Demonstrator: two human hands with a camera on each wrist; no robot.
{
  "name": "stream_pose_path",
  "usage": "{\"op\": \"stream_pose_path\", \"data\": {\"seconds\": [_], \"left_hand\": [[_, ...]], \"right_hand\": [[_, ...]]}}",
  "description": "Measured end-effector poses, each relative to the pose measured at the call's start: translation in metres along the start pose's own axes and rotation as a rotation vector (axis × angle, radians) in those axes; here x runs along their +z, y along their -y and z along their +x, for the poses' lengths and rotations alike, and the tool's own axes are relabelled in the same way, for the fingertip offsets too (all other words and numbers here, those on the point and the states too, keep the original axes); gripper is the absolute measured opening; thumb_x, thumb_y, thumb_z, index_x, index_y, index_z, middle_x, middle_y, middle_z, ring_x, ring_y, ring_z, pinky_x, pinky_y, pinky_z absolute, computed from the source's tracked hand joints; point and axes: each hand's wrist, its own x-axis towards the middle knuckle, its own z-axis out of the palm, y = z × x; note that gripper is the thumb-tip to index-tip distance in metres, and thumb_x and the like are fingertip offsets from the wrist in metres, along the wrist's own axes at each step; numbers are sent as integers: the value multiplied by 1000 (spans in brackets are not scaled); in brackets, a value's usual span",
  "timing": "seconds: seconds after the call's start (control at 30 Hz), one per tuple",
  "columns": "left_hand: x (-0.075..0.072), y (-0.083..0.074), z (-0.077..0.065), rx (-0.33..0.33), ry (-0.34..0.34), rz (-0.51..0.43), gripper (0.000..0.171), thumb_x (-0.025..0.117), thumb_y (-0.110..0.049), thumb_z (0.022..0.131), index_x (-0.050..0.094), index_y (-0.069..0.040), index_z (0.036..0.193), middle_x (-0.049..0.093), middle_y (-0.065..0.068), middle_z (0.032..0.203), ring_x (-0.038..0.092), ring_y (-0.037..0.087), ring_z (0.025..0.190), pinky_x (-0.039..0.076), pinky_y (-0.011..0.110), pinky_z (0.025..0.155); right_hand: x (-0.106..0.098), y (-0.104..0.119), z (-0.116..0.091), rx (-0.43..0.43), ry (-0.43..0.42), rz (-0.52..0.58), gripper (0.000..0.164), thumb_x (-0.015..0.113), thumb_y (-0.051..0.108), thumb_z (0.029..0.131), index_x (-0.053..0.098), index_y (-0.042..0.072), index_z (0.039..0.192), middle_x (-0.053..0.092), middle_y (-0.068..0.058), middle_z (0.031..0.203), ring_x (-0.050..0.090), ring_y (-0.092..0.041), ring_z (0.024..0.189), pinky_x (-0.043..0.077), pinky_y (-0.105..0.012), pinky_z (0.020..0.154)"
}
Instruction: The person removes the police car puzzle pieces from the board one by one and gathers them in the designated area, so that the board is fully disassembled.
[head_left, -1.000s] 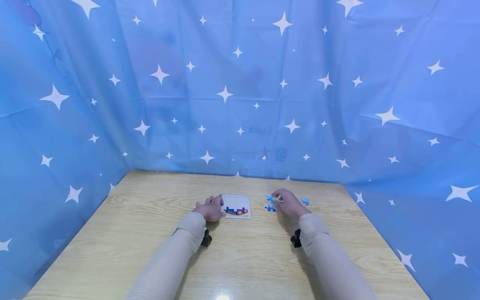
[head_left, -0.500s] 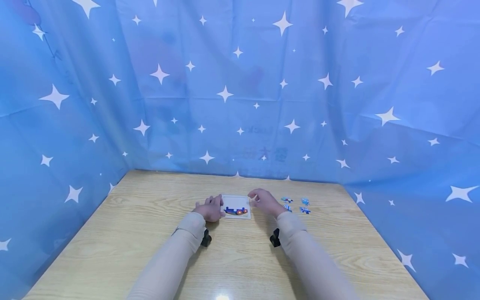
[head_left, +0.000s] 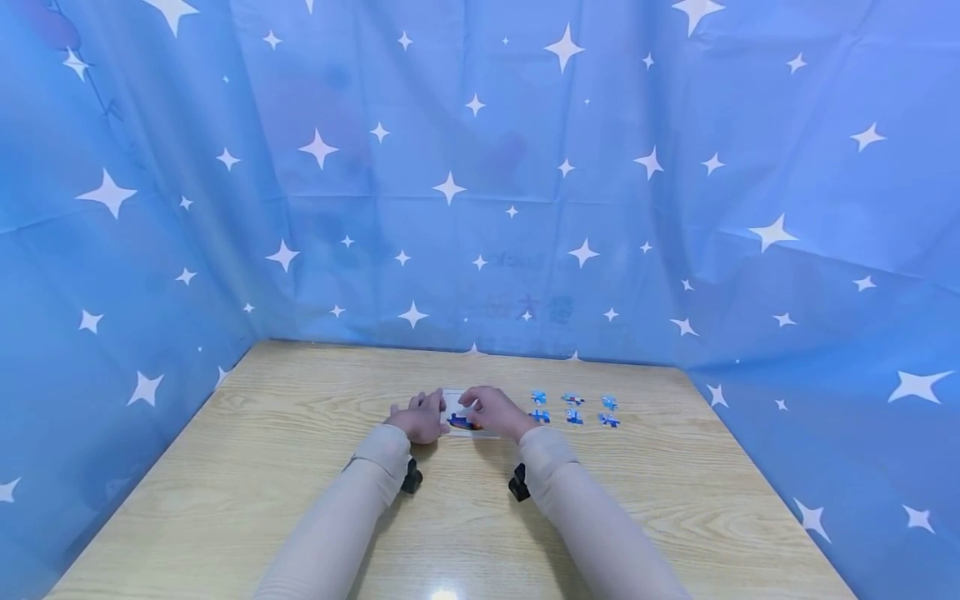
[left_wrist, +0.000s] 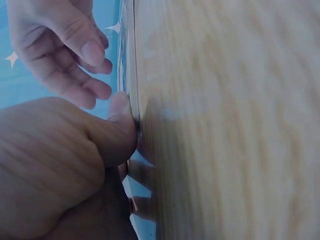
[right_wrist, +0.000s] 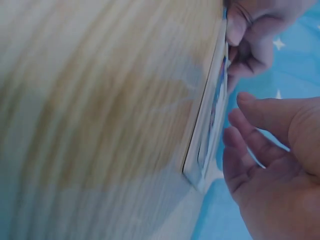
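A white-framed jigsaw puzzle tray (head_left: 454,395) lies flat on the table, partly covered by my hands. Along its near part shows a dark blue and orange picture strip (head_left: 459,422). My left hand (head_left: 422,418) grips the tray's left side; in the left wrist view its thumb (left_wrist: 122,117) presses the near edge. Above the tray hovers my right hand (head_left: 495,412), fingers loosely bent and thumb apart from them. No piece shows between those fingers in the right wrist view, where the right hand (right_wrist: 280,155) is beside the tray's frame (right_wrist: 200,135).
Several loose blue jigsaw pieces (head_left: 573,417) lie in two rows on the wooden table (head_left: 450,517), right of the tray. A blue star-patterned curtain (head_left: 480,208) stands behind the table and along both sides. Dark wrist cameras (head_left: 519,483) sit under the sleeves.
My right hand has moved left from the loose pieces to above the tray, uncovering the pieces it hid. The left hand stays at the tray's left side.
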Motion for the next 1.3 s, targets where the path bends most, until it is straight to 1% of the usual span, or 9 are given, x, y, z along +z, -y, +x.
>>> {"op": "stream_pose_path", "data": {"seconds": [0.2,0.33,0.43,0.57,0.67,0.83,1.0,1.2,1.3], "left_hand": [[0,0,-2,13,-3,-12,35,56,-34,104,45,-18,133,26,12,164,14,33,154,4,74,114],[-2,-1,-3,6,5,-26,30,57,-34,104,46,-19,128,22,13,166,10,34,155,2,73,115],[-3,-1,-4,4,9,-29,28,57,-34,104,46,-20,125,22,13,166,9,34,155,2,73,115],[-4,0,-3,4,11,-32,26,57,-35,104,45,-21,123,24,13,165,8,34,155,0,72,115],[-4,1,-2,1,17,-36,27,57,-36,104,44,-22,123,22,13,166,6,33,156,-1,71,115],[-2,2,-1,1,21,-36,34,57,-37,104,44,-21,131,16,13,168,4,33,156,-2,71,116],[-2,1,-2,6,22,-33,41,56,-37,104,42,-20,139,15,12,169,4,33,156,-2,71,116],[-6,-3,-11,33,26,-29,21,55,-33,105,45,-24,122,28,12,162,8,34,155,-1,73,114],[-9,-6,-17,51,35,-11,14,53,-30,106,45,-25,116,26,11,164,8,35,155,0,74,113]], "right_hand": [[4,0,0,-23,14,-57,27,65,-3,96,67,1,123,66,-12,121,63,-27,110,53,-43,95],[0,-4,-5,-41,13,-104,29,67,-4,95,66,0,123,65,-14,121,62,-31,114,52,-45,97],[-4,-10,-12,-33,16,-124,29,68,-3,95,66,1,124,63,-14,120,60,-32,115,51,-46,98],[-9,-19,-18,-11,7,-122,29,68,0,95,66,3,124,61,-13,119,59,-32,113,51,-47,96],[-10,-23,-21,-1,-1,-105,28,69,0,95,66,4,122,61,-11,115,60,-29,108,52,-46,93],[-9,-26,-24,7,-7,-53,26,69,-3,94,66,1,120,61,-8,106,60,-22,96,53,-42,86],[-7,-26,-23,21,-8,-26,27,68,-7,93,67,-2,120,64,-7,102,60,-20,94,53,-40,86],[-7,-24,-22,41,3,-7,30,67,-8,92,69,-3,122,67,-8,105,63,-22,99,54,-42,89],[-8,-23,-22,44,5,0,31,68,-8,92,69,-3,122,67,-9,106,63,-23,100,54,-42,90]]}}
